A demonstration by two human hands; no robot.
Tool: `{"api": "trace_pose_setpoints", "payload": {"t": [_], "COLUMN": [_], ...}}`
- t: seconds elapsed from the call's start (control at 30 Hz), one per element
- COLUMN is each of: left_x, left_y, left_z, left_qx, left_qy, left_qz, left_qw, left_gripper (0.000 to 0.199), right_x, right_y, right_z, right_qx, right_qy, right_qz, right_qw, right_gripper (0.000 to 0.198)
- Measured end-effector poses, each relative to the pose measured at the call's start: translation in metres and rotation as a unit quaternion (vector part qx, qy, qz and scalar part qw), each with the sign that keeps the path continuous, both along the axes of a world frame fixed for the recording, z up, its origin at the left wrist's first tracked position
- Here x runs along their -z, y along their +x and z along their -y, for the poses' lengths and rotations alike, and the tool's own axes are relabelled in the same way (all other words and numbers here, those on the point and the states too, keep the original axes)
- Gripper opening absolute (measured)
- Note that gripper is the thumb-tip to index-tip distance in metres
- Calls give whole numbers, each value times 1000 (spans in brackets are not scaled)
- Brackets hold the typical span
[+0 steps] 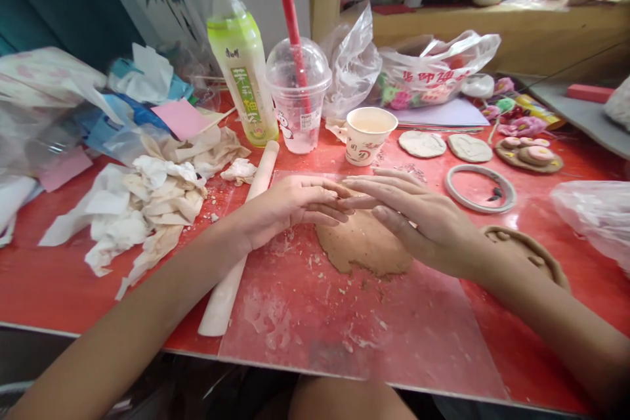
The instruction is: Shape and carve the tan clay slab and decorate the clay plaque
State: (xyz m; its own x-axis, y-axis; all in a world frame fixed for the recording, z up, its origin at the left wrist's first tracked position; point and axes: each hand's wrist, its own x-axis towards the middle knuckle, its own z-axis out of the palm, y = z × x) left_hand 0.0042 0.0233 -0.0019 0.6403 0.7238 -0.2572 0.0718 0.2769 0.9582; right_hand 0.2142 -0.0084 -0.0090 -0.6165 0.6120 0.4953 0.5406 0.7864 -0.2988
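Observation:
A flattened slab of brown clay (364, 243) with a ragged near edge lies on a clear plastic sheet (354, 341). My left hand (310, 202) is above the slab's far left part, its fingers stretched out to the right. From the other side my right hand (413, 210) reaches over the slab with straight fingers, their tips overlapping those of the left. Whether any small bit of clay sits between the fingertips is hidden. A pale rolling pin (236, 269) lies left of the slab, partly covered by my left wrist.
Behind the hands stand a paper cup (369, 138) of cloudy liquid, a domed plastic cup (298, 105) and a green drink bottle (243, 72). Crumpled tissues (147, 203) lie left. On the right are clay discs (422, 144), a tape ring (480, 189) and a round clay piece (526, 252).

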Motion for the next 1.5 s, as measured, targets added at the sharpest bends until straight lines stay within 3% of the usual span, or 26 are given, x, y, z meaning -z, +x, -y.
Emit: {"api": "trace_pose_setpoints", "payload": {"t": [0.2, 0.4, 0.57, 0.8, 0.97, 1.17, 1.5], "left_x": [0, 0, 1, 0, 2, -1, 6], "left_y": [0, 0, 1, 0, -1, 1, 1], "left_z": [0, -1, -1, -1, -2, 0, -3], "left_qx": [-11, -5, -10, -4, 1, -2, -49], "left_qy": [-2, -3, -5, -4, -6, 3, -33], "left_qz": [7, 9, 12, 8, 13, 2, 14], "left_qw": [1000, 1000, 1000, 1000, 1000, 1000, 998], "left_gripper": [19, 18, 16, 17, 17, 19, 27], "right_x": [-3, -5, -5, -3, -6, -1, -3], "right_y": [0, -1, 1, -1, 0, -4, -2], "right_z": [3, 4, 5, 6, 6, 6, 7], "right_qx": [56, 19, 54, 0, 13, -1, -10], "right_qy": [30, 51, 60, 66, 74, 89, 106], "right_qz": [-10, 14, 8, 34, 6, 41, 24], "right_qw": [998, 998, 997, 997, 997, 995, 994], "right_gripper": [37, 34, 34, 32, 33, 31, 25]}}
